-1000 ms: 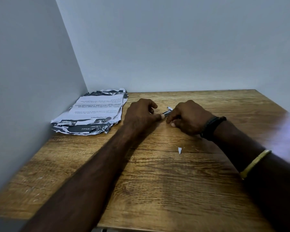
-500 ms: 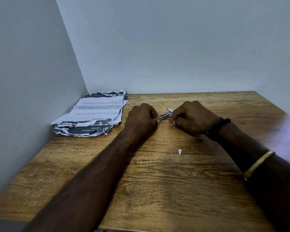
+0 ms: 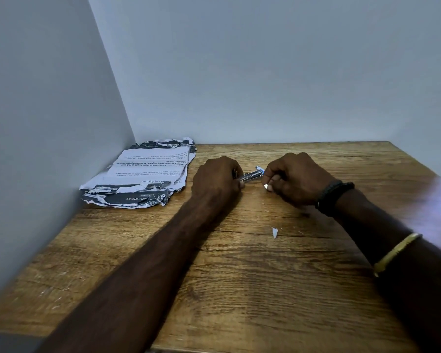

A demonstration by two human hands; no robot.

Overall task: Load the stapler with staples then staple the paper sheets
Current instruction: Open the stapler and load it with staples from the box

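At mid-frame we hold the stapler (image 3: 250,175) low over the table (image 3: 239,289), our left hand (image 3: 215,180) curled round one end and our right hand (image 3: 294,178) pinching the other, seemingly steadying it for loading, while the paper sheets (image 3: 143,174) lie left of centre.

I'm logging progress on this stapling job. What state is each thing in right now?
Stapler: held between both hands; loaded or not, cannot tell.
Left hand: grips one end of it.
Right hand: pinches its other end.
Sheets: ragged stack, flat in the corner, untouched.
Scrap: loose on the table.
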